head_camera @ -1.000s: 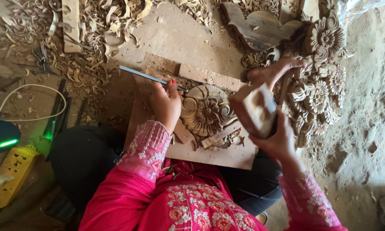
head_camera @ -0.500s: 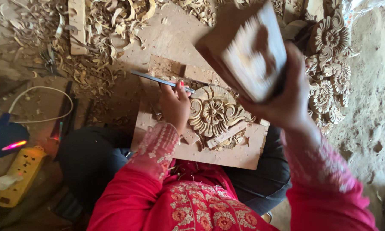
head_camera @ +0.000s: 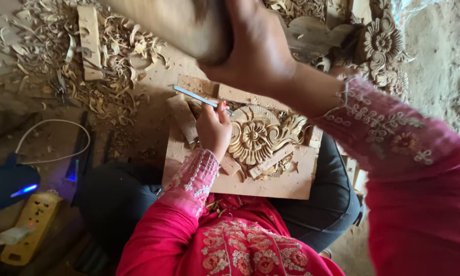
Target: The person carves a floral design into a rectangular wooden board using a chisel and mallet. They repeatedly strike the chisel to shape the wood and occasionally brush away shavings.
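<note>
Left hand (head_camera: 214,128), fingers clamped on chisel (head_camera: 202,99), at carved wooden flower panel (head_camera: 255,135); right hand (head_camera: 258,48) grips raised wooden mallet (head_camera: 173,25).

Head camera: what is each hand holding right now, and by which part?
The left hand grips a metal chisel near its lower end, tip at the carved flower. The right hand grips a blurred wooden mallet raised close to the camera; which part cannot be told.

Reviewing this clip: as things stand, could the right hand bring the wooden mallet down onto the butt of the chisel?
Probably yes. The right hand holds the wooden mallet raised above the chisel, whose butt sticks out free of the left hand; nothing lies between them.
</note>
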